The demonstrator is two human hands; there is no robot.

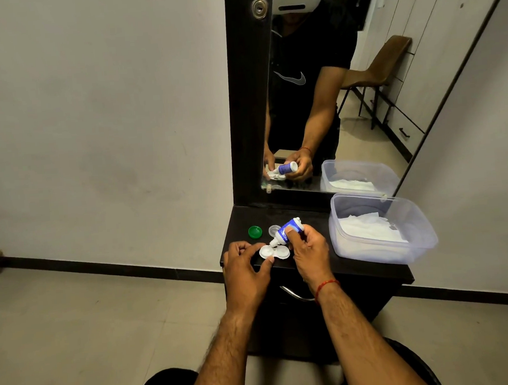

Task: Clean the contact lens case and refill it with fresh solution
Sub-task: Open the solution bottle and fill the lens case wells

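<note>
Dark surface (304,213) under the mirror (370,98) is carrying the open case (275,252); my left hand (244,270) is pinching its rim, my right hand (309,250) is gripping the tilted bottle (288,229). I'm aiming for gentle drops, with the nozzle staying off the well.

The lens case (274,252) lies near the front of the worktop (306,212). The bottle (290,228) is tipped over its left cup. Behind the case lie a cap (255,231) and, right of it, a lid (274,229). A tub (382,253) with paper (368,226) in it sits far right. A mirror (361,108) stands behind.
</note>
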